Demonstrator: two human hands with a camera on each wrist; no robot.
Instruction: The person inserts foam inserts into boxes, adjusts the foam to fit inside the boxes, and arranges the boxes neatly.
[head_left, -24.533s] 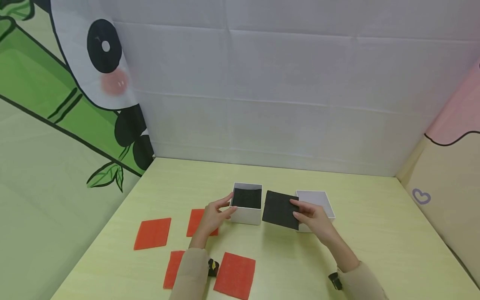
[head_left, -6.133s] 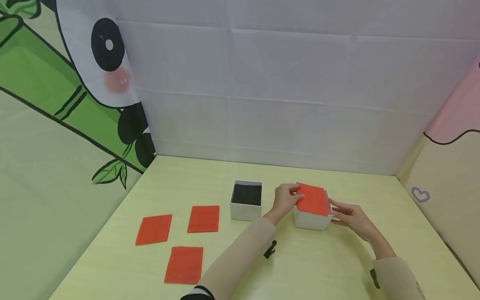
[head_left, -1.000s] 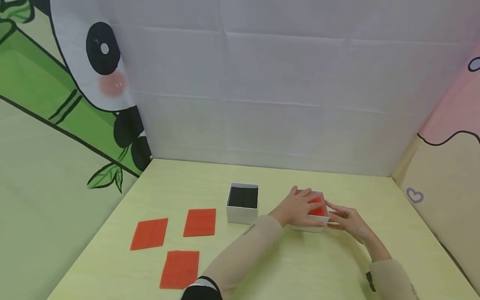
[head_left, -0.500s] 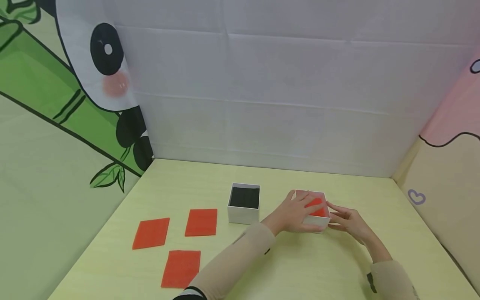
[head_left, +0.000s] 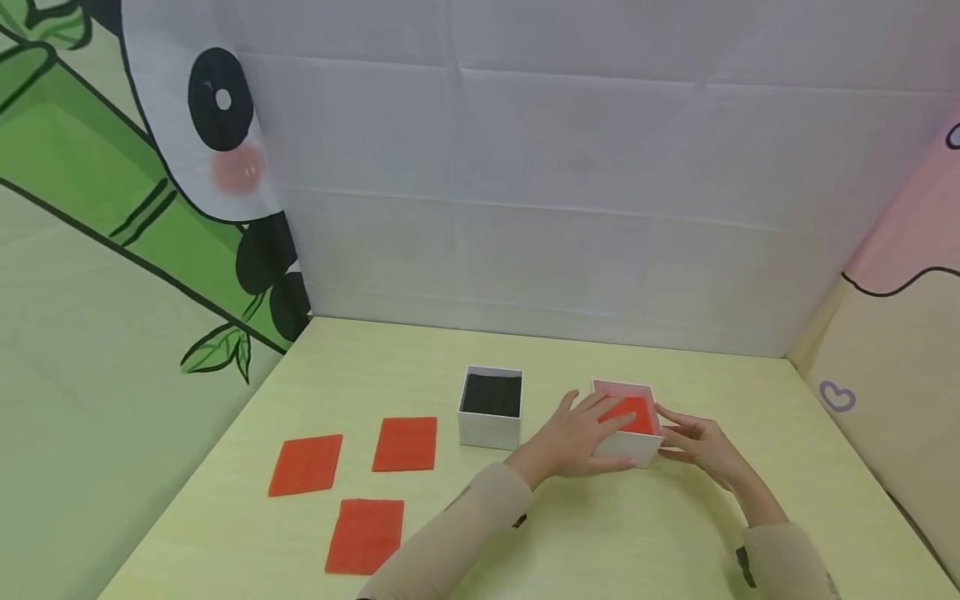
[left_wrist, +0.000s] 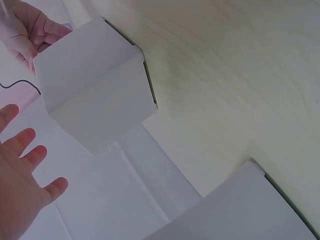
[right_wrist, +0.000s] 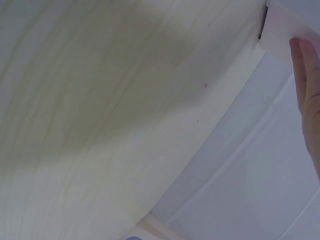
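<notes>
A white open-topped box (head_left: pixel 636 450) stands at the right on the table, with a red square sheet (head_left: pixel 639 417) lying inside it. My left hand (head_left: pixel 572 437) hovers at the box's front left, fingers spread and holding nothing. In the left wrist view this hand (left_wrist: pixel 22 175) shows apart from the box wall (left_wrist: pixel 100 95). Straight fingers of my right hand (head_left: pixel 699 448) rest against the box's right side, as the right wrist view also shows. Farther left is a second white box (head_left: pixel 490 431) with a black square sheet (head_left: pixel 491 393) in it.
Three more red squares lie flat on the left of the table: one at far left (head_left: pixel 306 465), one nearer the boxes (head_left: pixel 405 444) and one in front (head_left: pixel 365 536), partly behind the left sleeve. A pale cloth wall (head_left: pixel 525 250) rises behind the table.
Over the last second my left hand has drawn back left from the box opening, uncovering more of the red square. Earlier, that square was held above the box. My right hand has stayed put.
</notes>
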